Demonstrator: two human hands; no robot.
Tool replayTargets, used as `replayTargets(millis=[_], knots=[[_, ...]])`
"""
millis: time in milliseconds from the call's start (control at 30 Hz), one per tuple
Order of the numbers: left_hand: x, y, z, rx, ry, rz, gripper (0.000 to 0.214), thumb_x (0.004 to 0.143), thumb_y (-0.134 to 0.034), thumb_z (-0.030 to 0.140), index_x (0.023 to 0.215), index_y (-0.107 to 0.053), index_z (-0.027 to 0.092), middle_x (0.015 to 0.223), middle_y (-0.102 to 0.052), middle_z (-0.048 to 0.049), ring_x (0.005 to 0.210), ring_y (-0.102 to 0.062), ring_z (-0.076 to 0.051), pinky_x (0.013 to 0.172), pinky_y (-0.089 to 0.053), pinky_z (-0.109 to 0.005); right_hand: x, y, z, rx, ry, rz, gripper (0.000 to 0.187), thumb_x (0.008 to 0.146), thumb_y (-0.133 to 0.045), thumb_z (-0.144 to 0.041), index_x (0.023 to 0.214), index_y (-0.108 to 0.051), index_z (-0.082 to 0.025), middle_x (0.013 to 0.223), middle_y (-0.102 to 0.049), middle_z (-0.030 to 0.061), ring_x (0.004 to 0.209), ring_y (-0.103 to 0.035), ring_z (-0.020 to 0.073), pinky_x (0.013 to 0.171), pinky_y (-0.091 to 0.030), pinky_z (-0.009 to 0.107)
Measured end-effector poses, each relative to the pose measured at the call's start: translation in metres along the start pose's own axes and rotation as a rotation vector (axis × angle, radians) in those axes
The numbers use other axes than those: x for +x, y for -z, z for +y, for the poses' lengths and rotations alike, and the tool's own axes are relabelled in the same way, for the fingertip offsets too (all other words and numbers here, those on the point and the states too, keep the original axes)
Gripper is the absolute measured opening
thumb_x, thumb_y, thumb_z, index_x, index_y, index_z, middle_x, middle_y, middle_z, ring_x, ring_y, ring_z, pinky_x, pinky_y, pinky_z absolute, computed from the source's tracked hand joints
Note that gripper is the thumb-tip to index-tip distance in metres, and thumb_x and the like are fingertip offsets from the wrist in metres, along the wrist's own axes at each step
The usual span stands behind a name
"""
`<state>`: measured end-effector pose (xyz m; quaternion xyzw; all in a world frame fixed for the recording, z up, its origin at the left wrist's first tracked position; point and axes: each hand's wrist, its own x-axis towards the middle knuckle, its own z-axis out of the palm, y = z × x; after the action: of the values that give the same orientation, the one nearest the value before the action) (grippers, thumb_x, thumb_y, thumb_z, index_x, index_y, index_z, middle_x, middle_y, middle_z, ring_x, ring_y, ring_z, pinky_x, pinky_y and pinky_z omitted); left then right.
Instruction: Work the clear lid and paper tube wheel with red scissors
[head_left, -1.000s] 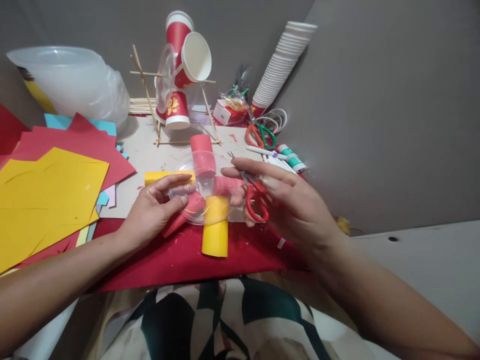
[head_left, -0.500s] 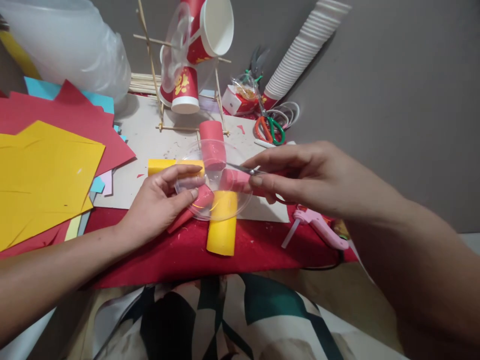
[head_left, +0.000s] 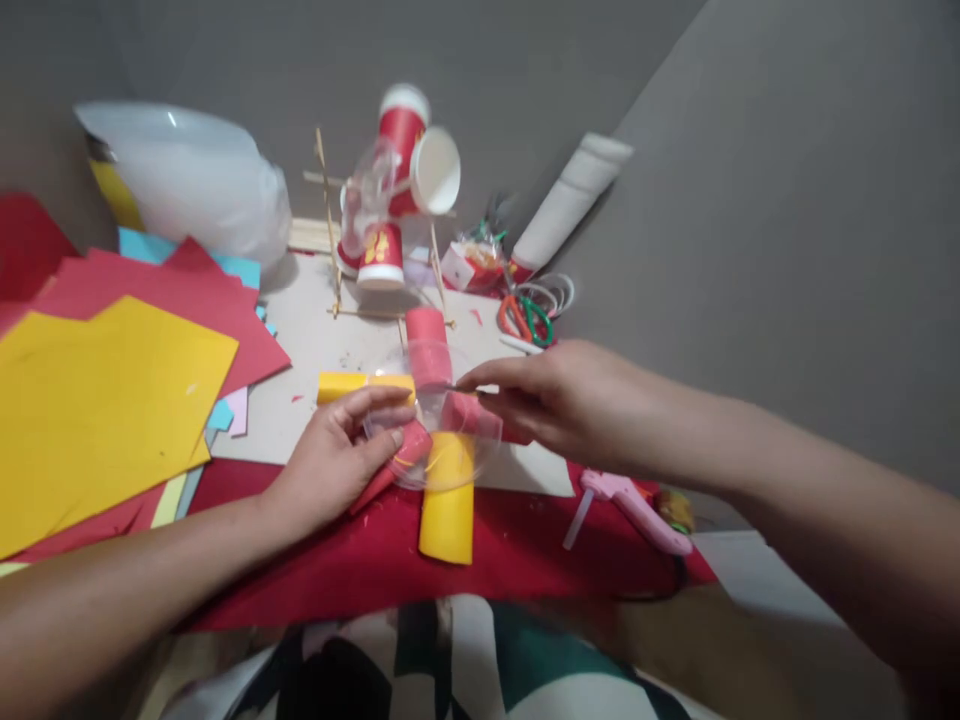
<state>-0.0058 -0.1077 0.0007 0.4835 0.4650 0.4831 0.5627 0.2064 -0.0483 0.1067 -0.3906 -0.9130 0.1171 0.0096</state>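
Note:
My left hand (head_left: pixel 337 440) grips the left rim of a round clear plastic lid (head_left: pixel 431 408), its fingers above and its thumb near the front. Red and yellow paper tubes radiate around the lid: a red tube (head_left: pixel 427 335) at the back, a yellow tube (head_left: pixel 448 520) at the front, a yellow tube (head_left: pixel 341 388) at the left, and red ones beside each hand. In my right hand (head_left: pixel 555 395) is a small pair of scissors (head_left: pixel 456 388), the blades pointing left over the lid's middle. My fingers hide the scissors' handles.
Behind stands a stick frame (head_left: pixel 330 230) carrying red paper cups (head_left: pixel 382 255). Coloured paper sheets (head_left: pixel 112 410) lie left, before a plastic bag (head_left: pixel 202 180). At right are orange-and-green scissors (head_left: pixel 536 322), a leaning cup stack (head_left: pixel 574 195) and a pink glue gun (head_left: pixel 637 510).
The view has tilted upward, so everything sits lower in it. My right hand has shifted slightly left with the scissors, bringing the blades further over the lid. My left hand keeps its hold.

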Motion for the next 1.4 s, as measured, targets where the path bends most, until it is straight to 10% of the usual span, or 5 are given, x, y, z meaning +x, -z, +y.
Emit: replayTargets(millis=[333, 767, 867, 1100, 1400], knots=[[-0.002, -0.002, -0.002, -0.162, -0.028, 0.065, 0.034, 0.066, -0.078, 0.013, 0.099, -0.074, 0.019, 0.101, -0.078, -0.0045, 0.1, -0.071, -0.021, 0.093, -0.052, -0.032, 0.002, -0.003, -0.015, 0.046, 0.117, 0.205, 0.03, 0.097, -0.046, -0.027, 0.082, -0.07, -0.017, 0.071, -0.071, 0.0074, 0.061, -0.062, 0.0171, 0.057, -0.043, 0.028], [-0.003, -0.005, -0.008, -0.173, -0.115, 0.098, 0.035, 0.055, -0.075, 0.016, 0.09, -0.075, 0.017, 0.088, -0.077, -0.0067, 0.084, -0.072, -0.022, 0.076, -0.054, -0.031, 0.006, -0.042, 0.016, 0.308, 0.188, 0.537, 0.036, 0.097, -0.051, -0.05, 0.103, -0.072, -0.022, 0.093, -0.078, 0.0117, 0.076, -0.073, 0.0253, 0.065, -0.059, 0.036], [-0.007, -0.004, -0.004, -0.156, -0.106, 0.089, 0.034, 0.058, -0.08, 0.019, 0.092, -0.074, 0.017, 0.091, -0.078, -0.0068, 0.085, -0.072, -0.022, 0.08, -0.056, -0.033, -0.006, -0.04, 0.005, 0.484, 0.072, 0.577, 0.042, 0.095, -0.053, -0.055, 0.099, -0.071, -0.017, 0.06, -0.067, 0.0046, 0.052, -0.061, 0.018, 0.05, -0.05, 0.029], [0.0, 0.001, 0.0, -0.059, -0.028, 0.043, 0.044, 0.063, -0.086, 0.023, 0.105, -0.073, 0.019, 0.109, -0.076, -0.0028, 0.097, -0.068, -0.018, 0.088, -0.053, -0.027, -0.029, -0.038, 0.004, 1.188, -0.256, 0.585, 0.022, 0.091, -0.063, -0.024, 0.109, -0.072, -0.015, 0.057, -0.057, -0.005, 0.053, -0.053, 0.0069, 0.055, -0.046, 0.017], [0.0, 0.002, 0.003, 0.022, -0.052, 0.041, 0.047, 0.067, -0.089, 0.034, 0.109, -0.074, 0.019, 0.102, -0.076, -0.0028, 0.076, -0.062, -0.011, 0.07, -0.052, -0.02, -0.054, -0.056, 0.01, 1.896, -0.244, 0.481, 0.035, 0.104, -0.031, -0.029, 0.127, -0.057, -0.02, 0.086, -0.069, 0.003, 0.082, -0.074, 0.0196, 0.068, -0.065, 0.038]])
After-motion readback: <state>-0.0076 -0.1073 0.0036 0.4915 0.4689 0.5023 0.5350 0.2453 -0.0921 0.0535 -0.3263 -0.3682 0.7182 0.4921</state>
